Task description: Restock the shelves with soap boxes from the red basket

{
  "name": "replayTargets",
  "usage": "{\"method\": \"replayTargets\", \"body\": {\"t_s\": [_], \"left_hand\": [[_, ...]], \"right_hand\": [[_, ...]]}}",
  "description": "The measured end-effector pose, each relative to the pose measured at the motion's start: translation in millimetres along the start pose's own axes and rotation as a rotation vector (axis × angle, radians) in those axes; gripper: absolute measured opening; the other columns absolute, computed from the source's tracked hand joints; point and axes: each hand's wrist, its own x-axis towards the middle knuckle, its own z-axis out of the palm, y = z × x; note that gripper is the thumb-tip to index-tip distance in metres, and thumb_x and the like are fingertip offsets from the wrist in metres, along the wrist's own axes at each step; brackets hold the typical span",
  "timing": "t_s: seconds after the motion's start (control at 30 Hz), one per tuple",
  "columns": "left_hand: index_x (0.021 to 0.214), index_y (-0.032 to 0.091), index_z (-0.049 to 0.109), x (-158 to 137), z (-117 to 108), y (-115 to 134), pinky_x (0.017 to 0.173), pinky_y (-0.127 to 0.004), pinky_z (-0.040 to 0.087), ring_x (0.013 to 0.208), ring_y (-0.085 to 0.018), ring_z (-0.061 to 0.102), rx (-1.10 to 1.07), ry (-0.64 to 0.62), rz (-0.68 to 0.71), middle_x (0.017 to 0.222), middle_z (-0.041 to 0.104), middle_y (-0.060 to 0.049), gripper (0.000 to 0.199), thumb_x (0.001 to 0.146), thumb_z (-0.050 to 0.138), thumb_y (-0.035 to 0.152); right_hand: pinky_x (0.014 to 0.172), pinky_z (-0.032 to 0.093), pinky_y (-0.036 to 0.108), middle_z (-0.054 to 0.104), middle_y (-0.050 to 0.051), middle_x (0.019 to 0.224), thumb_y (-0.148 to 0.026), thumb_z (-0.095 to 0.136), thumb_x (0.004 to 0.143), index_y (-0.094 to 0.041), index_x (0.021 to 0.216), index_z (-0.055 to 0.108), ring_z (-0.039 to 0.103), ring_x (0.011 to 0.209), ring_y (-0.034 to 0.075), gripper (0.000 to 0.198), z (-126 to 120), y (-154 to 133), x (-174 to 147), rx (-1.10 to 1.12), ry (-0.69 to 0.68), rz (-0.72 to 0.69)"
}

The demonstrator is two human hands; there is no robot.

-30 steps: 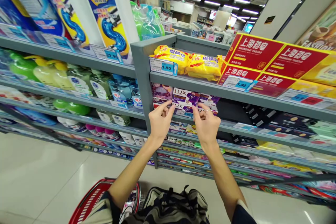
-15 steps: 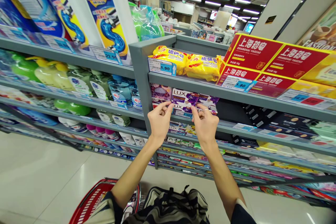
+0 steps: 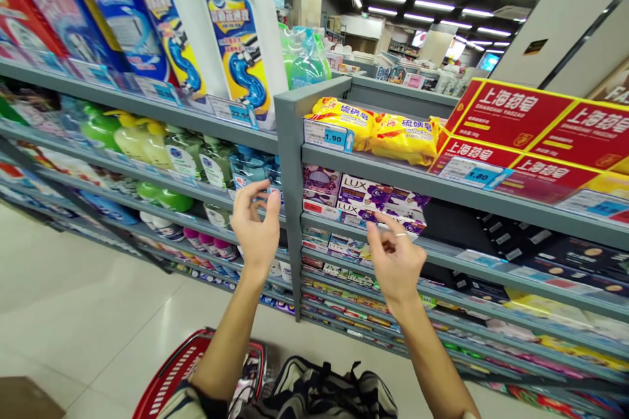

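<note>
My left hand (image 3: 256, 226) is raised in front of the shelf post, its thumb and fingers apart with nothing between them. Behind it stand blue pump bottles (image 3: 249, 167). My right hand (image 3: 397, 258), with a ring on one finger, is at the front of the stacked LUX soap boxes (image 3: 362, 191), white and purple. Its thumb and index finger are slightly apart in front of the lower box; whether they touch it I cannot tell. Other purple soap boxes (image 3: 320, 180) stand just left of the LUX stack.
Yellow sulfur soap packs (image 3: 405, 137) and red soap boxes (image 3: 511, 111) line the shelf above. Drain cleaner bottles (image 3: 240, 46) stand on the upper left shelf. A grey shelf post (image 3: 289, 163) divides the sections. Below me is a red shopping basket (image 3: 171, 366).
My left hand has left the LUX boxes and moved left, its fingers opening. My right hand stays by the boxes, slightly lower. The view has shifted left.
</note>
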Motion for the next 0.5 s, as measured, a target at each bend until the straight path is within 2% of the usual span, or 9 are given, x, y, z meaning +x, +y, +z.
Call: {"method": "replayTargets", "body": {"t_s": [0.1,0.23,0.37,0.5], "left_hand": [[0.126,0.019,0.069,20.2,-0.6,-7.0,0.097,-0.033,0.058,0.116,-0.023,0.07,-0.074,-0.149,-0.019,0.128,0.071,-0.012,0.038,0.098,0.066,0.045],[0.135,0.02,0.065,24.9,8.6,-5.4,0.103,-0.036,0.056,0.119,-0.025,0.07,-0.075,-0.28,-0.038,0.136,0.07,-0.013,0.047,0.097,0.068,0.047],[0.133,0.018,0.064,27.4,12.6,-1.3,0.107,-0.037,0.055,0.119,-0.024,0.07,-0.087,-0.309,-0.006,0.135,0.07,-0.013,0.045,0.096,0.07,0.043],[0.134,0.017,0.063,34.3,15.3,1.0,0.11,-0.038,0.054,0.123,-0.026,0.068,-0.098,-0.334,0.012,0.135,0.07,-0.013,0.046,0.095,0.071,0.04]], "right_hand": [[0.049,0.041,0.024,0.065,-0.004,0.056,-0.036,0.058,0.104,-0.016,0.126,0.074,0.05,0.043,0.009,0.033,20.7,-18.0,9.9,-0.024,-0.117,-0.111],[0.053,0.046,0.024,0.067,-0.002,0.057,-0.036,0.051,0.106,-0.014,0.149,0.059,0.055,0.045,0.012,0.049,45.4,-40.6,29.8,-0.043,-0.296,-0.093],[0.059,0.052,0.027,0.067,0.001,0.057,-0.038,0.049,0.106,-0.01,0.152,0.054,0.061,0.048,0.017,0.054,58.0,-51.6,39.9,-0.141,-0.312,-0.081],[0.055,0.049,0.027,0.067,0.003,0.057,-0.038,0.048,0.107,-0.011,0.152,0.052,0.063,0.049,0.02,0.053,64.7,-56.6,43.4,-0.31,-0.344,-0.126]]}}
